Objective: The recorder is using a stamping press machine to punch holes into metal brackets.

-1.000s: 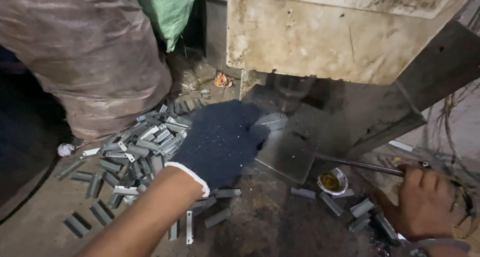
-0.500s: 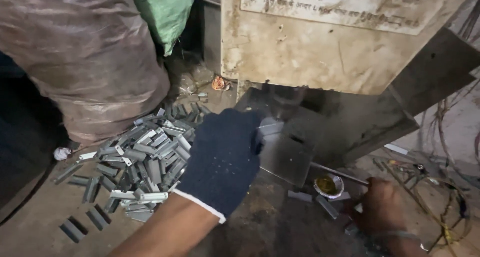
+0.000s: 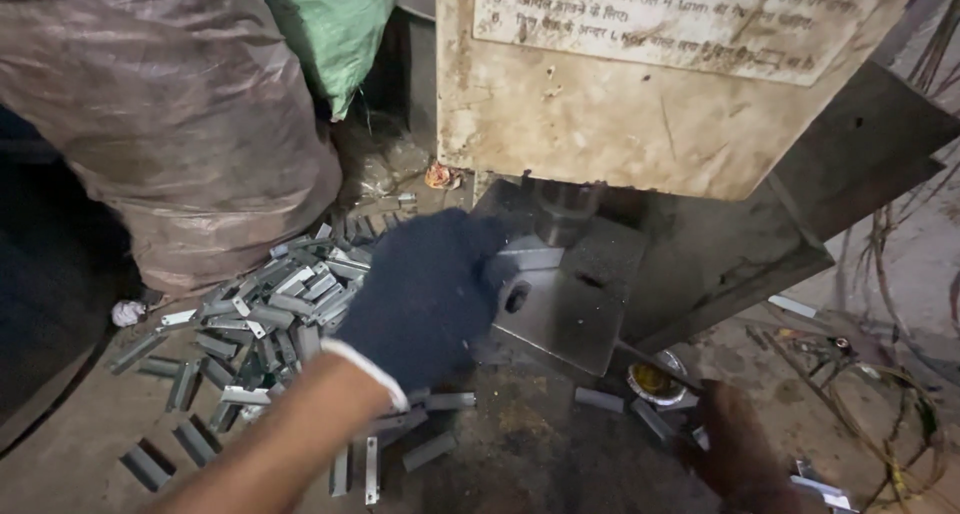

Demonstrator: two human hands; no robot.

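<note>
Single head-worn view, aimed steeply down and forward from close range. Left hand (image 3: 425,299) is seen mid-frame at the press plate (image 3: 560,309); right hand (image 3: 740,454) is cut by the lower edge. The machine housing (image 3: 640,74) fills the top. No second view recorded.

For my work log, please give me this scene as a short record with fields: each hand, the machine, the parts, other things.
left hand: dark glove, fingers on a metal strip at the die
right hand: bare, low right, blurred; what it holds cannot be told
machine: press, beige, worn; steel die plate with a hole
parts: pile of strips left of the glove
other: small cup, brown sack, green bag
</note>
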